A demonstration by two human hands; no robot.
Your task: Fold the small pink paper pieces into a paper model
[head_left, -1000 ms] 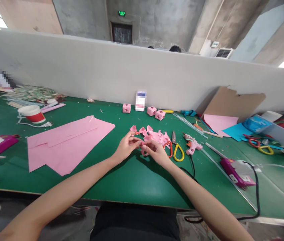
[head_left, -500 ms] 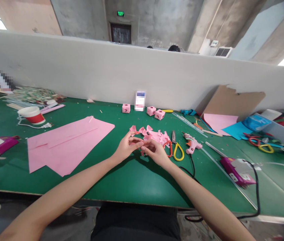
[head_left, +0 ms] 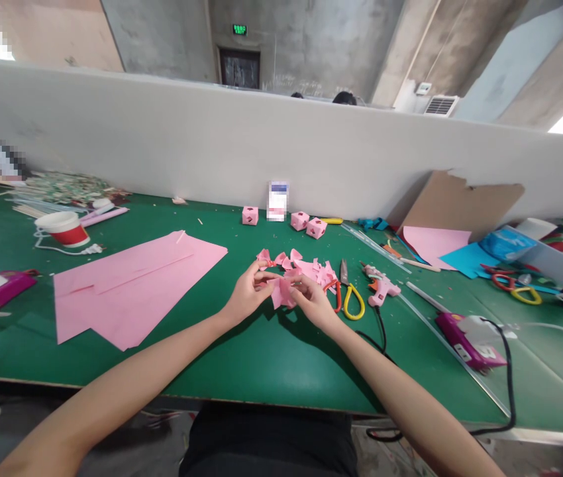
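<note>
Between my two hands, just above the green table, is a folded piece of pink paper (head_left: 281, 293). My left hand (head_left: 250, 291) pinches its left side, and my right hand (head_left: 311, 298) grips its right side. Part of the piece is hidden behind my fingers. Right behind my hands lies a heap of pink paper scraps (head_left: 314, 270), with a few small curled pieces (head_left: 295, 255) at its left. Scissors (head_left: 354, 298) with yellow and red handles rest to the right of my right hand, and beyond them is a pink glue gun (head_left: 383, 288).
Large pink paper sheets (head_left: 137, 291) cover the left of the green table (head_left: 242, 371). Three pink paper boxes (head_left: 250, 215) stand near the grey partition (head_left: 187, 146). At the right are a purple power strip (head_left: 470, 341), a black cord (head_left: 510, 384) and cardboard (head_left: 460, 202).
My hands have moved slightly apart, and the pink paper between them now shows opened out, where before my fingers mostly covered it. The things on the table stay put.
</note>
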